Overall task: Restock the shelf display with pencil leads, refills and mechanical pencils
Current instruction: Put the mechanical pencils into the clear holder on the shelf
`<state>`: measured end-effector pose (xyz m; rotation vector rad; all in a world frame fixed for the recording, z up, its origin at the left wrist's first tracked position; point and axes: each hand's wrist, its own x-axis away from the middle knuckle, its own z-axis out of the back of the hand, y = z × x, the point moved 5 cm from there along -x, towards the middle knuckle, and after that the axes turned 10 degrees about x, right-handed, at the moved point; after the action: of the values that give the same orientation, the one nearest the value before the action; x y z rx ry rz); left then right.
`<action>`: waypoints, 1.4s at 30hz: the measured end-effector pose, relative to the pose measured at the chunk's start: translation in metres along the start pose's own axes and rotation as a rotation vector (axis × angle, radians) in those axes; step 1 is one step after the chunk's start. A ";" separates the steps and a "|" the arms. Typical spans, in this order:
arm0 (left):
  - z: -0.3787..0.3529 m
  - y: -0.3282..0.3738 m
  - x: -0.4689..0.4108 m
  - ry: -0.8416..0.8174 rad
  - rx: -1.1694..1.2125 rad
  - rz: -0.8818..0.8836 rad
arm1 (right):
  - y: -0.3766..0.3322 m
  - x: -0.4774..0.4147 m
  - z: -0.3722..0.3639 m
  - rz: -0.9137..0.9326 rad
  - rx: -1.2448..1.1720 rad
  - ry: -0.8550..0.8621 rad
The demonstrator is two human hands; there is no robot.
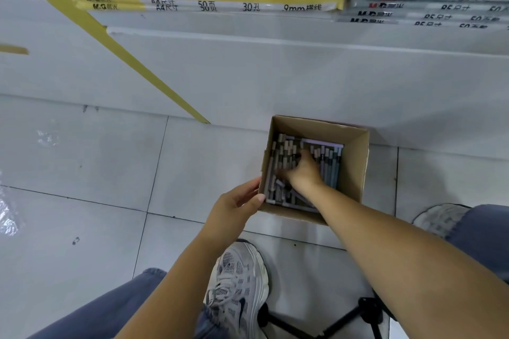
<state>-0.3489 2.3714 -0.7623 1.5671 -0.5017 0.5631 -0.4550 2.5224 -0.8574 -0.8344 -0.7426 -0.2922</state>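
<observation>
Cardboard box point(355, 165): stands open on the tiled floor point(82, 162).
Pencils point(329, 166): packed inside the box.
Left hand point(234, 208): grips the box's near-left rim.
Right hand point(303, 172): inside the box, on the pencils; grasp cannot be told.

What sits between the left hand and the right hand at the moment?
In the head view, the cardboard box has its left wall there, gripped by the left hand, plus a few packed pencils. The right hand lies on the pencils further inside.

Left hand point(234, 206) grips the cardboard box point(355, 168) (floor-standing); right hand point(303, 170) lies among pencils point(327, 165).
</observation>
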 end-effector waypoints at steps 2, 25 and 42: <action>0.001 -0.001 -0.001 -0.001 -0.003 0.000 | -0.001 -0.002 -0.002 -0.025 0.002 -0.020; -0.011 0.025 0.009 0.129 -0.266 0.000 | -0.023 0.052 0.052 0.080 -0.540 -0.150; -0.091 0.254 0.149 -0.593 0.070 -0.248 | -0.217 0.332 0.215 0.827 -0.618 -0.287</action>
<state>-0.3954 2.4470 -0.4673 1.8293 -0.7198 -0.0878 -0.4306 2.5591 -0.4084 -1.7153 -0.5089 0.3738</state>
